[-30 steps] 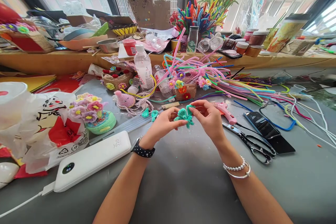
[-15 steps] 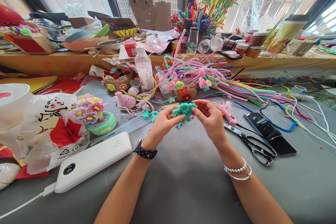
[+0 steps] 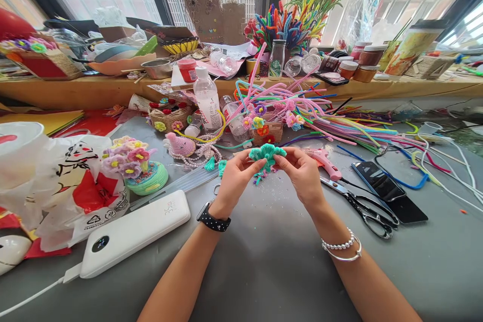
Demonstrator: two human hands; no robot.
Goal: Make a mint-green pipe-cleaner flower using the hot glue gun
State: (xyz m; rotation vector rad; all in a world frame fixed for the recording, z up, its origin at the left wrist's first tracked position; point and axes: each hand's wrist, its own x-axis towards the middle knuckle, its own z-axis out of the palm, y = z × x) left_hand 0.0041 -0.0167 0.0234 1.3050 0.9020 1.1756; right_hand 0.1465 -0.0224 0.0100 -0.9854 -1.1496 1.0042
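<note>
A teal pipe-cleaner flower (image 3: 267, 153) with looped petals is held up over the middle of the grey table. My left hand (image 3: 240, 176) pinches its left side between thumb and fingers. On the opposite side, my right hand (image 3: 300, 173) grips a petal the same way, thumb toward me. Small teal tassel-like pieces (image 3: 210, 163) lie just left of my left hand. Coloured scraps and glitter are scattered on the table beneath the flower. A pink glue gun (image 3: 327, 165) rests to the right of my right hand, with large scissors (image 3: 364, 206) nearer to me.
Left stand a white power bank (image 3: 139, 234), a plastic bag (image 3: 79, 186) and a potted flower ornament (image 3: 145, 176). Behind my hands are a bottle (image 3: 207, 100), a flower basket (image 3: 267, 131) and loose pipe cleaners (image 3: 339, 118). Phones (image 3: 381, 181) and cables lie right.
My left hand has shifted slightly right, and my right hand's thumb has moved inward on the flower. The flower has turned, its petals now spread wider between both hands.
</note>
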